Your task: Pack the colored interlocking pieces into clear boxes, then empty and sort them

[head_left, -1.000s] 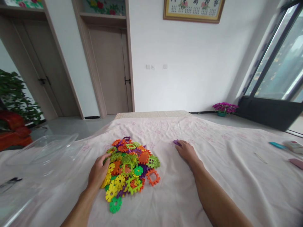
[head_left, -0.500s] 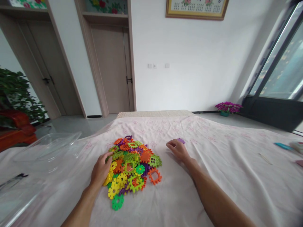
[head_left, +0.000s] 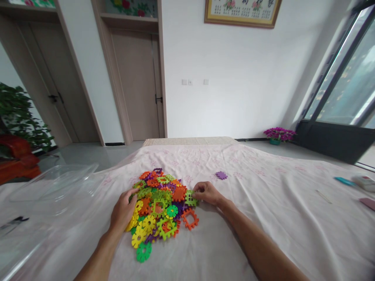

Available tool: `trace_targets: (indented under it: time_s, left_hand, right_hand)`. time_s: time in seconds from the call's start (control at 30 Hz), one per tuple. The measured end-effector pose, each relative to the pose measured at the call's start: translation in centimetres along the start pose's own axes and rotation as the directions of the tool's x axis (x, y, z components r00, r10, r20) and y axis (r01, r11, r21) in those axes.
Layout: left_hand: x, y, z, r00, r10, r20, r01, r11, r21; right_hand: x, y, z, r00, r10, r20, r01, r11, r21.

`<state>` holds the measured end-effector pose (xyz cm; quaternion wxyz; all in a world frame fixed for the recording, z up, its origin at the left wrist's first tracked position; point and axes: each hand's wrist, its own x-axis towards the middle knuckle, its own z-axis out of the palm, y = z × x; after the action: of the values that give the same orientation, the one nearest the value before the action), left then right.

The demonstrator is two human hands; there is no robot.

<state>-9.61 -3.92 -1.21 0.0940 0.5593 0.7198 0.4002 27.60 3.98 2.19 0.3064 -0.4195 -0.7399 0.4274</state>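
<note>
A heap of colourful plastic interlocking pieces [head_left: 158, 208] lies on the pink-patterned cloth, with flower-shaped discs and notched square frames. My left hand [head_left: 124, 207] rests against the heap's left side, fingers apart and curved, holding nothing that I can see. At the right edge of the heap, my right hand [head_left: 207, 192] has its fingertips closed on a light green window-shaped piece [head_left: 190, 198]. Just below that is an orange notched frame [head_left: 190, 218]. A purple notched piece [head_left: 221, 175] lies alone on the cloth, beyond my right hand.
Clear plastic containers [head_left: 55, 183] stand on the left. At the far right lie a blue object [head_left: 345, 181], a thin stick [head_left: 324, 196], a white box-like item [head_left: 365, 182] and a pinkish flat piece [head_left: 367, 203]. The cloth [head_left: 278, 218] has folds.
My right hand has moved from beside the purple piece left and nearer, onto the light green piece at the heap. The purple piece now lies uncovered. My left hand stays by the heap.
</note>
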Motion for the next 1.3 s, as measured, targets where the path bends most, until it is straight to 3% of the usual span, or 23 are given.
trace_targets:
  time_s: [0.17, 0.27, 0.33, 0.5, 0.63, 0.77, 0.87, 1.03, 1.17, 1.3]
  left_hand:
    - [0.1, 0.0, 0.0, 1.000, -0.001, 0.001, 0.001, 1.000, -0.006]
    - [0.1, -0.2, 0.1, 1.000, 0.000, 0.002, 0.000, 1.000, -0.004]
    - [0.1, -0.2, 0.1, 1.000, -0.002, 0.001, 0.002, 1.000, -0.005]
    - [0.2, -0.2, 0.2, 1.000, 0.004, -0.010, -0.004, 1.000, 0.004]
    - [0.2, -0.3, 0.3, 1.000, -0.001, -0.016, 0.001, 1.000, 0.002]
    - [0.2, -0.3, 0.3, 1.000, -0.011, -0.010, 0.011, 1.000, -0.007]
    - [0.1, -0.2, 0.2, 1.000, -0.010, -0.012, 0.010, 1.000, -0.010]
    - [-0.1, 0.1, 0.1, 1.000, -0.005, -0.013, 0.005, 1.000, -0.007]
    - [0.0, 0.2, 0.1, 1.000, -0.007, -0.010, 0.007, 1.000, -0.002]
    - [0.0, 0.1, 0.1, 1.000, -0.001, -0.005, 0.001, 1.000, -0.002]
  right_hand:
    - [0.6, 0.9, -1.1, 0.974, -0.009, -0.228, 0.026, 0.997, 0.072]
    - [0.8, 1.7, -2.3, 0.882, -0.058, -0.467, 0.001, 0.992, -0.123]
    - [0.6, 2.2, -3.1, 0.828, -0.120, -0.547, -0.071, 0.947, -0.314]
    - [-0.1, 2.8, -3.8, 0.885, -0.146, -0.442, -0.205, 0.730, -0.652]
    - [-0.4, 2.3, -3.3, 0.914, -0.251, -0.318, -0.081, 0.655, -0.751]
    - [-0.1, 2.2, -2.7, 0.961, -0.243, -0.130, 0.062, 0.650, -0.758]
    - [0.0, 2.8, -2.6, 0.972, -0.209, -0.109, 0.056, 0.654, -0.754]
    - [-0.1, 2.6, -2.7, 0.941, -0.293, -0.168, 0.079, 0.673, -0.736]
    - [-0.2, 0.6, -1.3, 0.894, -0.425, -0.141, 0.256, 0.743, -0.618]
    - [-0.1, -1.4, 1.3, 0.879, -0.476, -0.040, 0.382, 0.750, -0.540]
